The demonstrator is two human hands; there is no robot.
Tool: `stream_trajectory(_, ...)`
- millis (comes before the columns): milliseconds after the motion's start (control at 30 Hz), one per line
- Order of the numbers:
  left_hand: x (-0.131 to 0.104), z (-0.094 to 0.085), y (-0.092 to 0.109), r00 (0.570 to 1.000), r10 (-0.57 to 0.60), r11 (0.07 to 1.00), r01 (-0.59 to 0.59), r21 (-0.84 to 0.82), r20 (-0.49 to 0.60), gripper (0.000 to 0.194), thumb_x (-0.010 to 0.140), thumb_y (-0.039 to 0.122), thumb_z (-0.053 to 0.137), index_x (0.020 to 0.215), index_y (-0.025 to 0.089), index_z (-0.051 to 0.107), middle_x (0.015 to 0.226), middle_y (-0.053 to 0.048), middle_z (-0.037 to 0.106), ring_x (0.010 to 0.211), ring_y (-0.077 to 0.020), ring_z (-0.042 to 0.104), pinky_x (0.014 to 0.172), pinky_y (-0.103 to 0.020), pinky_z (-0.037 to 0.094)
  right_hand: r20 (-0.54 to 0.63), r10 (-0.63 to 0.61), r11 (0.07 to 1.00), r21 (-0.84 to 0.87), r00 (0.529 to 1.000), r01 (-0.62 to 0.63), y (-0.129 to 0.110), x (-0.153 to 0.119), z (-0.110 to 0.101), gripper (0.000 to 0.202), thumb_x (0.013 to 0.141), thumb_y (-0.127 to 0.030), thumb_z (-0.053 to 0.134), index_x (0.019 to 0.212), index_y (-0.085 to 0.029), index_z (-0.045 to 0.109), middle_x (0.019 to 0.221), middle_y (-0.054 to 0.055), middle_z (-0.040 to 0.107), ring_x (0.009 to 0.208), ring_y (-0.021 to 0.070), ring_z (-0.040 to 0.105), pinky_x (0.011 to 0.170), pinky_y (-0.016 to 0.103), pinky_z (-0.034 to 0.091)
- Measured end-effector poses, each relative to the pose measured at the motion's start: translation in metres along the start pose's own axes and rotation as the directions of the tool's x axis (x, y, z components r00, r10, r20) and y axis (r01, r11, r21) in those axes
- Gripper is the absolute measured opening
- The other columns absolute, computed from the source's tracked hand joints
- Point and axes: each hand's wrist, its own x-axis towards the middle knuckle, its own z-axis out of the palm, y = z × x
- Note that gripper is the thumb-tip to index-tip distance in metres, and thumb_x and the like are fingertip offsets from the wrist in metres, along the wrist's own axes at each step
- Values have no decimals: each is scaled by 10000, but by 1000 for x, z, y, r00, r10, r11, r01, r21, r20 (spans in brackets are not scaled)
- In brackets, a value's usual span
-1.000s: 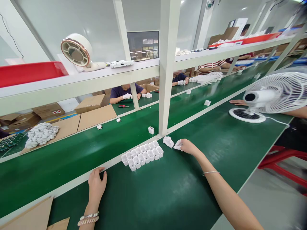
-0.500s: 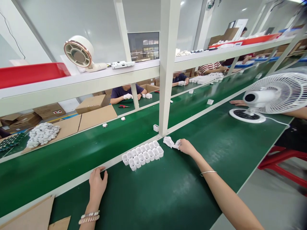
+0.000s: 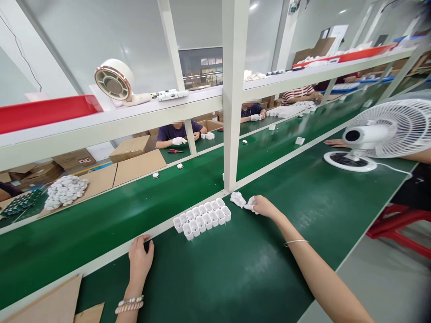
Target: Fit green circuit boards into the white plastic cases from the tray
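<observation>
My right hand (image 3: 264, 206) pinches a white glove (image 3: 250, 204) just above the green bench. Beside it, at the foot of the post, lies another crumpled white glove (image 3: 237, 199). To the left stand two rows of small open-topped white plastic cases (image 3: 205, 221), pushed up close to the pale rail. My left hand (image 3: 140, 255) rests on the bench by that rail, thumb apart from the fingers, with nothing in it.
Beyond the rail runs a green conveyor belt (image 3: 128, 197) carrying a few small white parts. A pale post (image 3: 231, 103) rises from the rail. At right is a white desk fan (image 3: 373, 134); cardboard (image 3: 47, 303) lies at lower left. Co-workers sit across the belt.
The small parts on the belt have shifted right, and one white case has slipped mostly behind the post. My view has turned slightly. Both hands stay about where they were.
</observation>
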Motion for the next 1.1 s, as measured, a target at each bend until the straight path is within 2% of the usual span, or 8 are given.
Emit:
stream_trajectory(133,0,0,-1,1000,0,1000,0,4,2,369,837,444,390,974,153,570,998,-130,610,992,-312,569,915,-484,442,0,14,1000,3,1000,-14,3,0,-3,254,928,-344,557,1081,-148,610,1036,54,642,841,154,633,734,328,549)
stream_trajectory(533,0,1,-1,1000,5,1000,-5,3,1,365,845,442,386,979,155,567,1005,-130,606,990,-309,569,926,-481,435,-9,32,997,-65,999,-33,0,4,5,264,930,-353,551,1095,-155,610,1070,57,636,875,169,631,760,341,547)
stream_trajectory(1100,0,2,-3,1000,9,1000,-9,3,-2,367,846,443,383,974,155,571,993,-126,607,985,-311,564,912,-489,438,-123,41,992,-114,992,-55,-14,-5,8,287,922,-346,565,1143,-166,594,1147,72,611,961,194,619,815,377,535)
